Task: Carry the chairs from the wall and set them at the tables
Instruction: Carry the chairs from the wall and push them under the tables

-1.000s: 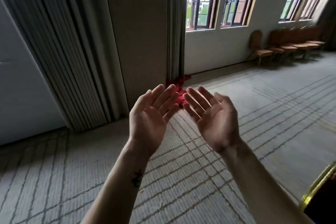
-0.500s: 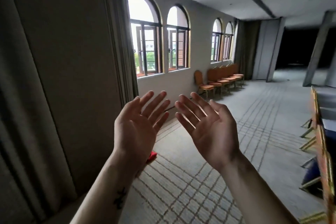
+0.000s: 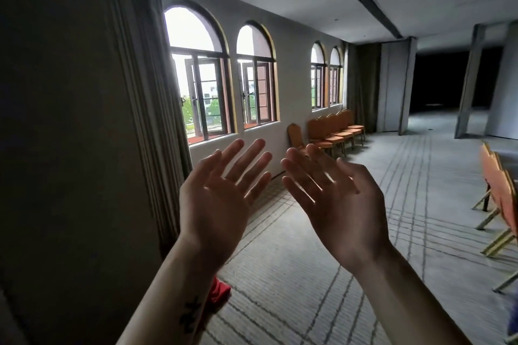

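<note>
Head camera, the only view. Both hands are raised in the middle of the frame, palms up and fingers spread, holding nothing. The left hand (image 3: 221,204) sits just left of centre and the right hand (image 3: 336,204) just right of it, with a narrow gap between them.

The row of orange chairs (image 3: 336,131) stands under the arched windows (image 3: 201,78), above and beyond the hands, a little right of centre and well apart from them across the patterned carpet (image 3: 308,274). One single chair (image 3: 294,134) stands apart from the row on its near end. The right hand's fingertips overlap its seat in the picture, though the chair is far behind them. I'd judge the right hand the nearer of the two, and that chair the first to reach.

The row's long axis runs along the window wall, receding toward the upper right. The backs are to the wall and the seats face out into the room, toward the right of the frame.

More orange chairs (image 3: 499,196) crowd the right edge. I can't see any table. A red cloth (image 3: 220,293) lies on the floor behind the left forearm, beside the curtain (image 3: 145,92).
</note>
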Demonstrator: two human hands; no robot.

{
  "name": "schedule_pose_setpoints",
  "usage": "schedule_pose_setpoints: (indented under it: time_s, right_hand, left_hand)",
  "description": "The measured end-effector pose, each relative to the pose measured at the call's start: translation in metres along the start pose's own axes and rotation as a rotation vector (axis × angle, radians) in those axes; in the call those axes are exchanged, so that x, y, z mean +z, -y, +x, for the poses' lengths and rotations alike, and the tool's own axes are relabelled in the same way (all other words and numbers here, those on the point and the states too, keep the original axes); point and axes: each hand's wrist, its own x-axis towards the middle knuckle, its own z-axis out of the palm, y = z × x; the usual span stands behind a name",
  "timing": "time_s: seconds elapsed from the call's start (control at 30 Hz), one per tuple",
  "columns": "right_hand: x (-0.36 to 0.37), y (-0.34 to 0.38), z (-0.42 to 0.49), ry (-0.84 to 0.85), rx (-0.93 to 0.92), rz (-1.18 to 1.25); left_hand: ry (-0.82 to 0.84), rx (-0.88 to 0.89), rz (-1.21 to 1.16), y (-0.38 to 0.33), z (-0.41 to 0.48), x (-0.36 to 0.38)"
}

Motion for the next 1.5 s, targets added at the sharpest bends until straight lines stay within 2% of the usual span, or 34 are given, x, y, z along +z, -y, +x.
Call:
schedule_pose_setpoints:
  time_s: [0.33,0.73,1.03,1.27,1.5]
  right_hand:
    - [-0.055,-0.067,0.184,-0.092,-0.051,-0.051]
    - [-0.059,-0.115,0.391,-0.15,-0.207,-0.09]
    - [-0.154,-0.13,0.551,-0.214,-0.193,-0.001]
    - [-0.251,-0.115,0.694,-0.245,-0.151,0.067]
    - [-0.313,-0.101,0.82,-0.252,-0.114,0.072]
  left_hand:
    - [0.028,-0.044,0.017,0.007,0.187,-0.105]
    - [0.169,-0.096,-0.085,-0.009,0.405,-0.2]
    - [0.131,-0.146,-0.094,0.062,0.576,-0.256]
    - [0.082,-0.16,-0.054,0.136,0.72,-0.27]
    - [0.029,-0.161,-0.065,0.177,0.849,-0.283]
